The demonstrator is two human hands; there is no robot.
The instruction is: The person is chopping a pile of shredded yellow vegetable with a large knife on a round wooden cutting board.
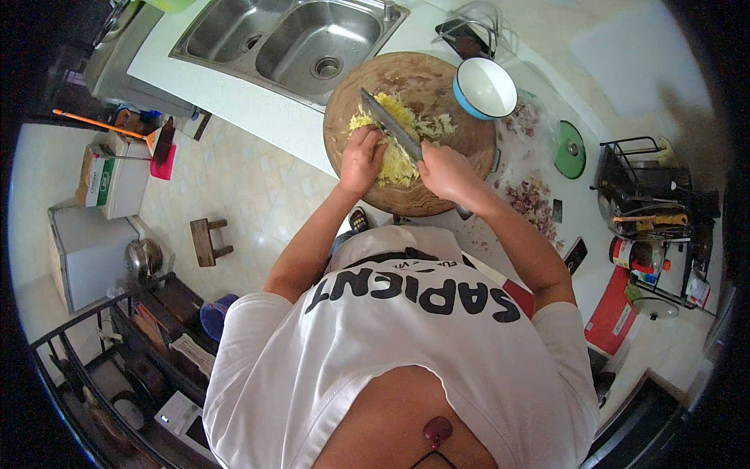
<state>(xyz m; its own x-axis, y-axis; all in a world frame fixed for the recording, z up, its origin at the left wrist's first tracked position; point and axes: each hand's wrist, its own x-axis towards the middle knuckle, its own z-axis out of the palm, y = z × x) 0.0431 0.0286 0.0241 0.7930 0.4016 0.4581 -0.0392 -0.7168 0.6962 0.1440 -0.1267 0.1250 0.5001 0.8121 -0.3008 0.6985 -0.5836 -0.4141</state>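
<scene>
On a thick round wooden chopping board (375, 202) lies a heap of finely chopped pale-yellow food (398, 167), perhaps ginger or garlic. My right hand (445, 170) grips a cleaver (391, 126) where handle and blade meet; the blade runs diagonally across the heap, and part of the handle shows below the hand. The bent fingers of my left hand (363, 158) rest on the chopped pieces, just left of the blade. Paler slivers (436, 125) lie on the board to the right of the blade. A blue bowl with a white inside (485, 88) stands at the board's upper right edge.
A double steel sink (319, 44) adjoins the board's upper left. Right of the board are reddish peelings (530, 202) on clear plastic, a green lid (569, 149) and a phone (575, 255). A black rack (644, 193) holds jars and utensils. A small wooden stool (205, 242) stands on the floor.
</scene>
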